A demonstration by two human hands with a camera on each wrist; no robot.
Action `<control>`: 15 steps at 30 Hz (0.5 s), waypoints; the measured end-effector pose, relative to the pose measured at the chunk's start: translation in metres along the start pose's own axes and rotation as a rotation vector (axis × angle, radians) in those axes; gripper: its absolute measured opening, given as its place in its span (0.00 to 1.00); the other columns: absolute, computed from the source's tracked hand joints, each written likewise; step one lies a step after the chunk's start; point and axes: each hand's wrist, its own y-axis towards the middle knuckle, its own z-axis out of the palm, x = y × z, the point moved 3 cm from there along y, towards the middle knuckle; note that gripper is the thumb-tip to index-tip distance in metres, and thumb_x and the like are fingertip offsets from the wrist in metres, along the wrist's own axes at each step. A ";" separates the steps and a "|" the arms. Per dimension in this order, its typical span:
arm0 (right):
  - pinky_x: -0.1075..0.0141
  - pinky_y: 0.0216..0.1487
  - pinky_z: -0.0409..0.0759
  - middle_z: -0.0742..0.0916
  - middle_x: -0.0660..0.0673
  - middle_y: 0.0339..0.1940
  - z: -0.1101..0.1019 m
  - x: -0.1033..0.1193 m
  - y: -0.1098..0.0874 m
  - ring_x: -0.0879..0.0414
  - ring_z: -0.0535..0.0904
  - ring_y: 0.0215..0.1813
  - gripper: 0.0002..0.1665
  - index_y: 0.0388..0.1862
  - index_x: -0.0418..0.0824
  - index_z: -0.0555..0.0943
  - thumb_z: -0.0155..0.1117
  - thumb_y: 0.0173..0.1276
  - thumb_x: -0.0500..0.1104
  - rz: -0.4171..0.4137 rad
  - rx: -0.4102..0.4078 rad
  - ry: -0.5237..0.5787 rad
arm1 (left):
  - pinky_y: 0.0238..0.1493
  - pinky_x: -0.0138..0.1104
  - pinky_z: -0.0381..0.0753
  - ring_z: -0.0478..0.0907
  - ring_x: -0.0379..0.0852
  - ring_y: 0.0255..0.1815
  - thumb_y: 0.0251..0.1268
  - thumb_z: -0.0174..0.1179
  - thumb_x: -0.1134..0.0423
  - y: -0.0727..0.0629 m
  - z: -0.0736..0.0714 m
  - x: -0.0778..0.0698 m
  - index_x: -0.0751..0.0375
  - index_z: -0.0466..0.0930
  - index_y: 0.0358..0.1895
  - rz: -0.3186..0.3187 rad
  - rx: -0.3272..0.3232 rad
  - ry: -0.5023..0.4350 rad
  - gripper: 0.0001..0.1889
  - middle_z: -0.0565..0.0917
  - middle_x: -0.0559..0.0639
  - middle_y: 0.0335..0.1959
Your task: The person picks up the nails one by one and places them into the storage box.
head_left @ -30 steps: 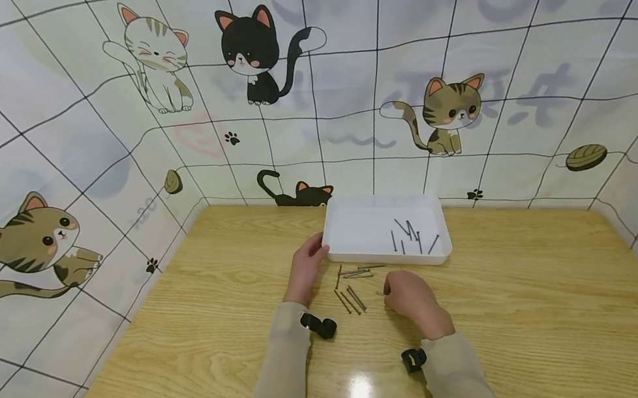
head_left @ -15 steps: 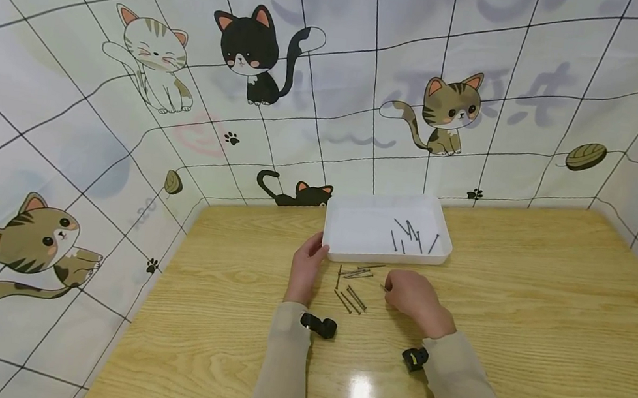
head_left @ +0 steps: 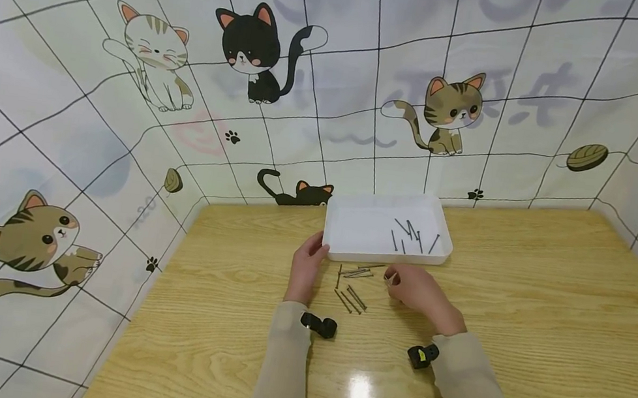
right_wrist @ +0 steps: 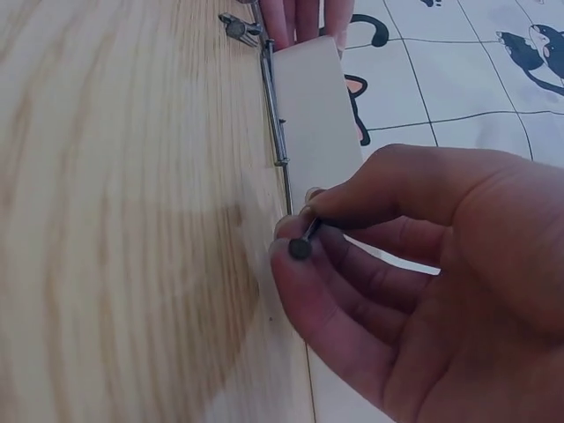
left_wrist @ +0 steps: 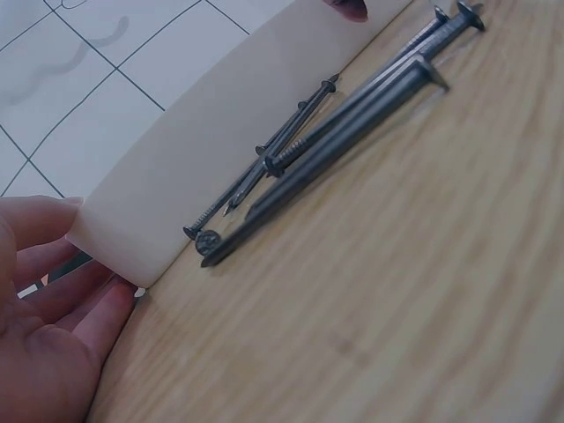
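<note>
With our right hand (head_left: 419,291) we are pinching a nail (right_wrist: 301,248) between thumb and fingers, its head jutting at the fingertips. Our left hand (head_left: 304,273) is gripping the white tray (head_left: 358,228) near the loose nails (left_wrist: 317,166).

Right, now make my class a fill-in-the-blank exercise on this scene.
1. The tray is coloured ____.
2. The left hand holds the tray's near ____ corner.
3. The right hand pinches a nail whose ____ faces the right wrist camera.
4. Loose nails lie on the table, in the space ____ both hands.

Missing words: white; left; head; between.
</note>
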 end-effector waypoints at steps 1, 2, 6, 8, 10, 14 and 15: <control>0.62 0.30 0.72 0.81 0.44 0.36 0.000 0.000 0.000 0.54 0.74 0.33 0.16 0.46 0.37 0.76 0.55 0.58 0.37 -0.003 0.001 0.017 | 0.56 0.37 0.65 0.67 0.39 0.55 0.63 0.54 0.57 0.000 0.000 0.000 0.51 0.68 0.61 -0.002 0.000 0.002 0.22 0.72 0.45 0.57; 0.63 0.30 0.72 0.81 0.44 0.36 0.000 0.001 0.000 0.55 0.74 0.33 0.16 0.47 0.37 0.76 0.55 0.59 0.37 -0.003 0.000 0.036 | 0.56 0.37 0.65 0.68 0.39 0.55 0.62 0.54 0.57 0.000 0.000 -0.001 0.52 0.68 0.61 -0.006 0.001 0.001 0.23 0.73 0.45 0.57; 0.65 0.28 0.72 0.81 0.44 0.34 -0.001 0.002 0.000 0.56 0.74 0.28 0.16 0.50 0.37 0.74 0.53 0.62 0.36 -0.005 -0.013 0.119 | 0.57 0.40 0.65 0.67 0.42 0.56 0.63 0.54 0.59 -0.003 0.000 -0.007 0.55 0.67 0.62 -0.012 0.016 -0.024 0.23 0.72 0.49 0.58; 0.65 0.26 0.72 0.81 0.44 0.33 -0.001 0.002 0.000 0.56 0.74 0.26 0.16 0.50 0.36 0.74 0.53 0.62 0.36 -0.012 -0.022 0.148 | 0.58 0.42 0.63 0.67 0.44 0.57 0.63 0.53 0.60 -0.007 0.000 -0.013 0.57 0.66 0.62 -0.015 0.026 -0.034 0.23 0.71 0.52 0.59; 0.65 0.25 0.72 0.82 0.44 0.32 0.000 0.000 0.001 0.56 0.74 0.24 0.17 0.51 0.35 0.73 0.53 0.62 0.35 -0.014 -0.033 0.172 | 0.58 0.42 0.63 0.66 0.45 0.58 0.64 0.52 0.61 -0.011 0.001 -0.020 0.59 0.65 0.63 -0.015 0.034 -0.028 0.23 0.70 0.53 0.59; 0.65 0.26 0.73 0.82 0.43 0.34 -0.001 -0.002 0.004 0.56 0.76 0.26 0.19 0.53 0.36 0.72 0.54 0.64 0.37 -0.018 -0.071 0.212 | 0.58 0.42 0.63 0.66 0.47 0.58 0.64 0.52 0.60 -0.014 0.001 -0.027 0.61 0.64 0.63 -0.002 0.033 0.002 0.23 0.70 0.55 0.59; 0.65 0.26 0.75 0.82 0.43 0.35 -0.002 -0.002 0.006 0.56 0.77 0.27 0.19 0.54 0.35 0.72 0.54 0.64 0.38 -0.019 -0.089 0.233 | 0.58 0.42 0.63 0.66 0.47 0.59 0.64 0.52 0.61 -0.014 0.001 -0.028 0.61 0.64 0.63 0.004 0.033 0.003 0.23 0.70 0.55 0.60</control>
